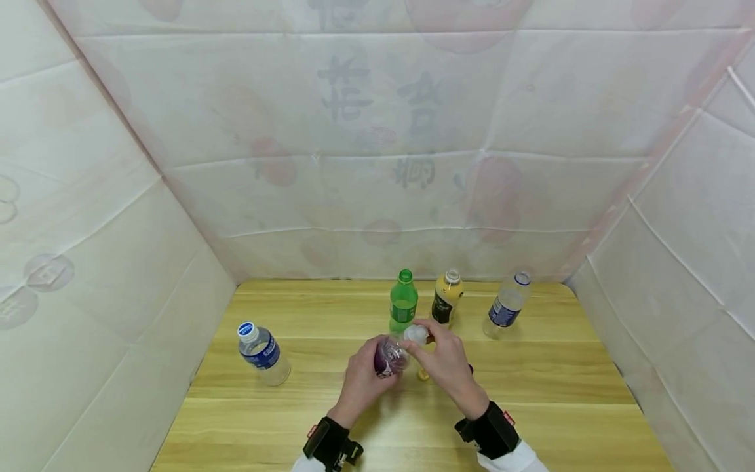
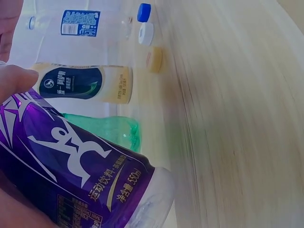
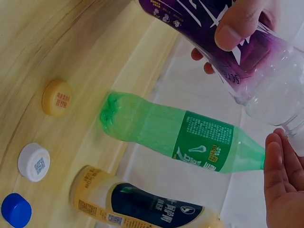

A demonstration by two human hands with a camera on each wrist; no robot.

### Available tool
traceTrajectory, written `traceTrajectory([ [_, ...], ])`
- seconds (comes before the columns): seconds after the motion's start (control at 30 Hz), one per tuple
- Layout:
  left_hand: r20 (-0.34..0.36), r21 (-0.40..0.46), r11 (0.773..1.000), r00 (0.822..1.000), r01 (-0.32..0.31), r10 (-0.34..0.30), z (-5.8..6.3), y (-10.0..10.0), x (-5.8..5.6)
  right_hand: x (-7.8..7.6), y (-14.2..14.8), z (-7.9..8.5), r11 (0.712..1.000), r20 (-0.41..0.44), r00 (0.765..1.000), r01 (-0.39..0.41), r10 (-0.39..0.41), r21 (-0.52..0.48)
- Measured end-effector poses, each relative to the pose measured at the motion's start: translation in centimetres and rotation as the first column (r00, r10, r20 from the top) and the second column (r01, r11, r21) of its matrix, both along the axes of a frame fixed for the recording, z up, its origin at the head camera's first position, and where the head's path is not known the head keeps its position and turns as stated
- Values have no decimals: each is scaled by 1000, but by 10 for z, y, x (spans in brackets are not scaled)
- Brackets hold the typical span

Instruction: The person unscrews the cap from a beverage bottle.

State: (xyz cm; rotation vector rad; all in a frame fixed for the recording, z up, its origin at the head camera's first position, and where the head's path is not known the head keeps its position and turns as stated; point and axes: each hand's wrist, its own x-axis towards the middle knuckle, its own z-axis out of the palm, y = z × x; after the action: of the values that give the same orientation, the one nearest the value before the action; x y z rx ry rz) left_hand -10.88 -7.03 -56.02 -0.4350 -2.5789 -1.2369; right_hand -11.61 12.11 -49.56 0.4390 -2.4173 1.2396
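My left hand (image 1: 364, 378) grips a clear drink bottle (image 3: 266, 71) with a purple label around its body. The bottle is tilted, its neck toward my right hand (image 1: 445, 364). Between the right thumb and fingers is a whitish bottle cap (image 1: 416, 335) at the bottle's mouth; the right wrist view cuts off that end. In the left wrist view the purple label (image 2: 71, 161) fills the lower left. Just beyond the hands stands an uncapped green bottle (image 1: 404, 303), beside a yellow bottle (image 1: 447, 298) with a dark label.
A clear bottle (image 1: 507, 305) with a blue label stands farther right, uncapped. At the left is a capped water bottle (image 1: 263, 354). A yellow cap (image 3: 57, 98), a white cap (image 3: 33, 162) and a blue cap (image 3: 16, 210) lie on the wooden table (image 1: 236, 432). Cloth walls surround it.
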Motion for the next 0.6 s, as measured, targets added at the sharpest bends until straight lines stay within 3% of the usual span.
traceTrajectory([
  [0.37,18,19,1000,1000,22,-22,0,2,-2,0,2,3,998,-4,999,-44,44,-38],
  [0.6,56,75,995,996,58,-63,0,0,-2,-1,4,5,995,-2,996,-93,93,-39],
])
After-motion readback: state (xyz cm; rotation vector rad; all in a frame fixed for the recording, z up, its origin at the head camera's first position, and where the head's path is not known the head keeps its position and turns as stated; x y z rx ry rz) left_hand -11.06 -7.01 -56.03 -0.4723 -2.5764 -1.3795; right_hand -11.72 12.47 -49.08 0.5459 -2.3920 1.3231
